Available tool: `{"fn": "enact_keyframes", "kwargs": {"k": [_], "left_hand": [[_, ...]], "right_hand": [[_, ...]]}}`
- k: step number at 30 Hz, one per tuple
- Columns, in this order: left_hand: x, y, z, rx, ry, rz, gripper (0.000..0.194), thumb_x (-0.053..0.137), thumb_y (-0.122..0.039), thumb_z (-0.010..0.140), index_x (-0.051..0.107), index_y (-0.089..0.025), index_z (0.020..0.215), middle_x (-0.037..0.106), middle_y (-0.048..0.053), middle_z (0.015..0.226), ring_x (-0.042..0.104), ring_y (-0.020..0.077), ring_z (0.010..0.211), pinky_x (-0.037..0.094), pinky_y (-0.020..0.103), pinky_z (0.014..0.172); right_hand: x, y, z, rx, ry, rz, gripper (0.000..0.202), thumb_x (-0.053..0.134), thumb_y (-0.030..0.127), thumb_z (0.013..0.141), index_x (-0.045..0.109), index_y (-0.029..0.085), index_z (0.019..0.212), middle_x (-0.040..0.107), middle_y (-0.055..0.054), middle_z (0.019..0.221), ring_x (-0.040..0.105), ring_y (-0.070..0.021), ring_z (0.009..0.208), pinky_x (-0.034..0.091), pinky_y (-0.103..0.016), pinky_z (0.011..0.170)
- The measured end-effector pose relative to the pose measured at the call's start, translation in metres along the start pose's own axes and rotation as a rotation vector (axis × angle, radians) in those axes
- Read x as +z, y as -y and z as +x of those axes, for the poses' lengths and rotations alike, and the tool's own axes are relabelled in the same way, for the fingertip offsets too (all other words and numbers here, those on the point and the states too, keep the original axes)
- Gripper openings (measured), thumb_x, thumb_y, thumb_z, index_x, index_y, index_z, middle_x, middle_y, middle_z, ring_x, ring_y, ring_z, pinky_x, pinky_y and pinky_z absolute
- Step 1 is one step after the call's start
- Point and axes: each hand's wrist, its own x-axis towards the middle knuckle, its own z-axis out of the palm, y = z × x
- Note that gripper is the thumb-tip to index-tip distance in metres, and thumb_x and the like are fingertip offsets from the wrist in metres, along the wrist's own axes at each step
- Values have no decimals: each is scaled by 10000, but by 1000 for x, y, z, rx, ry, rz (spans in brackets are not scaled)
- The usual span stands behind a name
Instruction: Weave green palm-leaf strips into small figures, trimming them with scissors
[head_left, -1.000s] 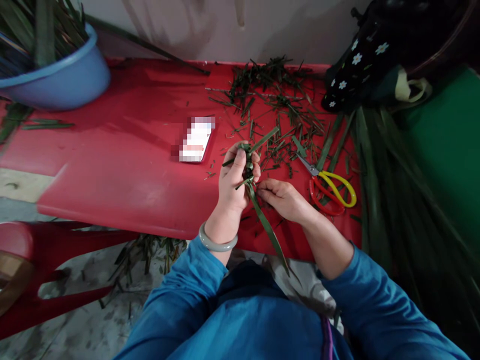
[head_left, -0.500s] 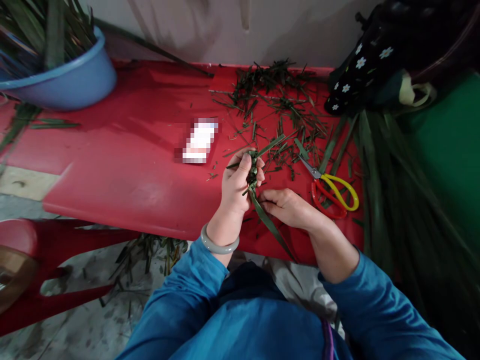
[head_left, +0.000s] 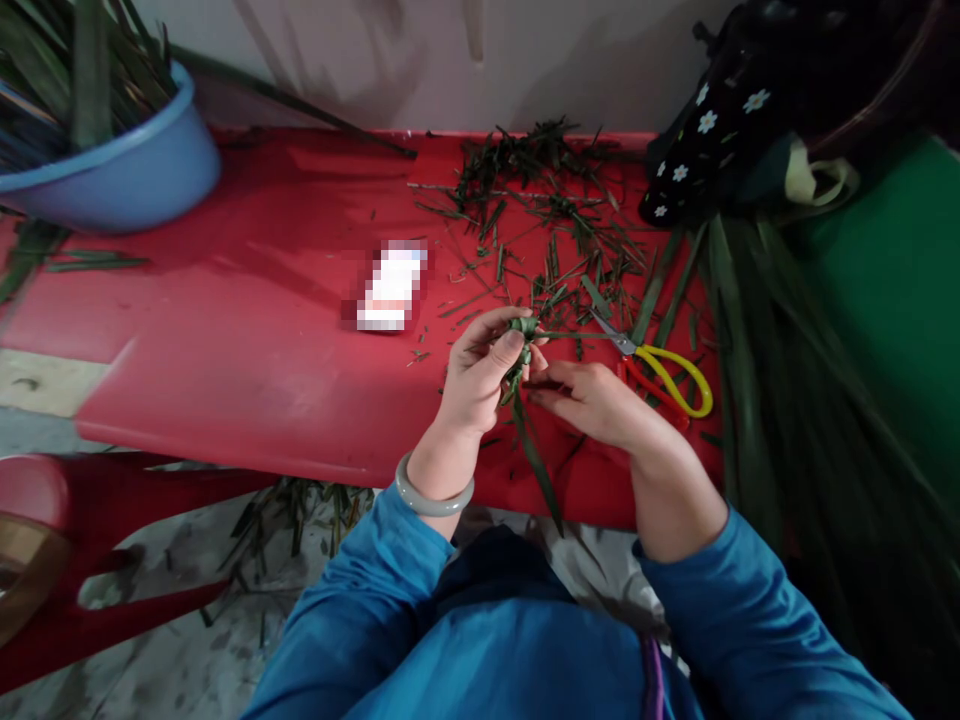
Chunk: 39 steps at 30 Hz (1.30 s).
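Observation:
In the head view, my left hand (head_left: 480, 370) is closed around a small woven piece of green leaf (head_left: 523, 328), its thumb pressing on the knotted front. A long leaf strip (head_left: 536, 465) hangs down from this piece toward the table's front edge, and a thin strand (head_left: 574, 335) sticks out to the right. Just right of the woven piece is my right hand (head_left: 589, 395), thumb and fingers drawn together in a pinch; what lies between the fingertips is too dark to make out. Scissors (head_left: 626, 345) with one yellow and one red handle lie beyond my right hand.
Leaf scraps (head_left: 555, 165) litter the red table (head_left: 247, 380). A blurred-out phone-like object (head_left: 391, 287) lies left of my hands. A blue basin (head_left: 142, 185) holds long leaves at far left. Leaves (head_left: 750, 380) and a flowered black bag (head_left: 697, 140) are at right. A red stool (head_left: 97, 520) stands lower left.
The woven piece has turned in my left hand, its upper strand now pointing right and the long strip hanging more steeply. My right hand has shifted slightly right and up.

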Motion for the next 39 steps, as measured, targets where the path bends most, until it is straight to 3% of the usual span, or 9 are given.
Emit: {"fn": "enact_keyframes", "kwargs": {"k": [5, 7, 10, 15, 19, 22, 25, 28, 39], "left_hand": [[8, 0, -7, -51, 85, 32, 255, 677, -330, 641, 629, -206, 859, 640, -10, 719, 573, 69, 540, 487, 208, 528], [11, 2, -9, -107, 139, 41, 257, 674, -306, 647, 629, -209, 880, 650, -9, 768, 575, 65, 547, 491, 205, 532], [12, 5, -9, -136, 171, 56, 278, 667, -278, 657, 610, -215, 921, 655, -14, 784, 588, 67, 581, 495, 203, 562], [10, 9, -7, -113, 122, 129, 265, 676, -283, 640, 582, -182, 866, 652, -6, 727, 599, 78, 620, 482, 196, 596], [10, 12, -6, -63, 77, 276, 255, 664, -259, 641, 577, -169, 864, 630, -13, 675, 589, 82, 590, 471, 203, 580], [11, 13, -6, 7, 28, 390, 215, 649, -226, 647, 591, -166, 846, 635, -4, 703, 588, 89, 617, 476, 215, 603], [12, 12, -6, 48, 44, 449, 184, 639, -212, 653, 606, -172, 829, 652, 9, 763, 600, 103, 680, 487, 231, 648], [13, 9, -5, 60, 72, 478, 163, 632, -202, 663, 615, -177, 823, 661, 10, 787, 607, 108, 718, 491, 234, 680], [12, 14, -8, 165, 59, 653, 149, 593, -210, 705, 613, -181, 850, 668, 25, 813, 614, 122, 738, 495, 257, 705]], "right_hand": [[-12, -6, -4, -32, -531, 197, 150, 522, 289, 781, 618, 203, 857, 647, -19, 796, 603, -141, 739, 480, -275, 686], [-16, -7, -5, -83, -619, 228, 170, 546, 350, 769, 618, 206, 825, 640, -25, 794, 600, -146, 755, 486, -284, 688], [-21, -5, -7, -116, -566, 218, 247, 545, 433, 757, 628, 208, 815, 634, -40, 814, 597, -159, 800, 488, -298, 712], [-29, -7, -10, -68, -413, 278, 331, 480, 481, 785, 633, 194, 845, 636, -53, 854, 602, -165, 803, 492, -301, 704], [-35, -15, -14, -104, -569, 342, 405, 310, 477, 857, 611, 208, 896, 628, -61, 861, 608, -166, 786, 494, -299, 631], [-37, -16, -15, -172, -668, 292, 333, 363, 446, 847, 606, 226, 908, 616, -55, 894, 602, -178, 837, 497, -322, 671], [-33, -13, -13, -178, -591, 61, 207, 526, 358, 781, 624, 234, 915, 620, -44, 934, 575, -194, 938, 471, -365, 813], [-29, -10, -8, -185, -499, -119, 170, 551, 291, 767, 638, 230, 899, 632, -42, 933, 546, -204, 1008, 431, -402, 898], [-23, -10, -5, -161, -534, -191, 92, 559, 259, 757, 641, 218, 769, 643, -35, 800, 568, -215, 952, 445, -434, 871]]}}
